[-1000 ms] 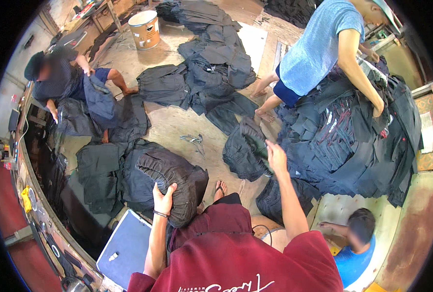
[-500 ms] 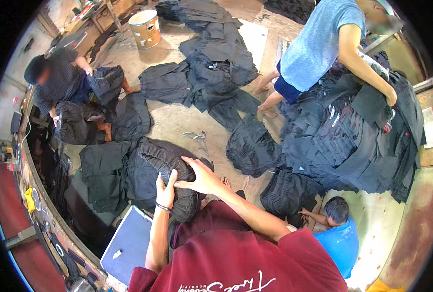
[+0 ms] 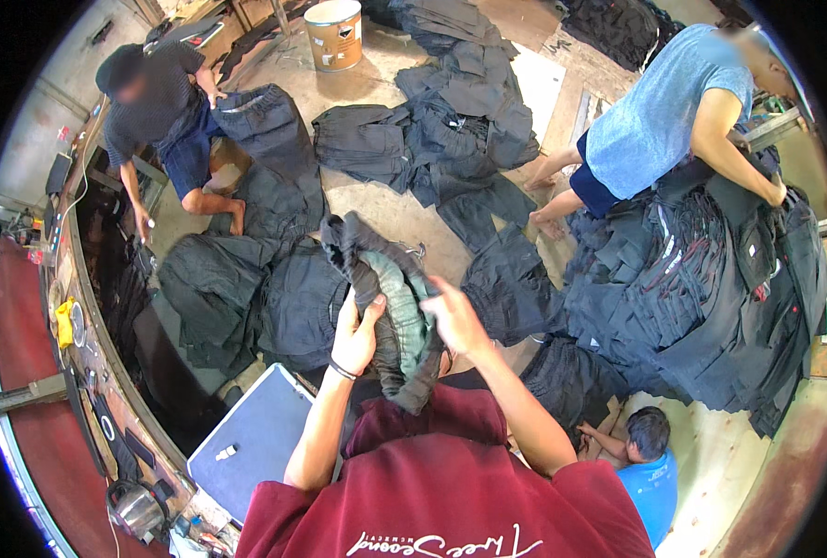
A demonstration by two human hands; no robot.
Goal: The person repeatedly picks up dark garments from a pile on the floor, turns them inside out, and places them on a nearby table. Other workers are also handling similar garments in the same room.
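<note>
In front of my chest a pair of dark trousers is bunched up, its gathered elastic waistband standing open and showing a grey-green inside. My left hand is closed on the near left edge, thumb on top. At the right edge is my right hand, its fingers curled against the cloth and slightly blurred. Below the bundle, more dark trousers lie piled on the floor. The lower part of the held trousers hangs close to my maroon shirt.
One co-worker sits at the left, another in light blue bends over a big dark garment heap, and a third sits low at right. A blue board, a kettle and a drum stand around.
The trousers have come up off the pile and turned so the waistband's inside shows. My right hand has moved to the right edge. The left co-worker now reaches down with one hand.
</note>
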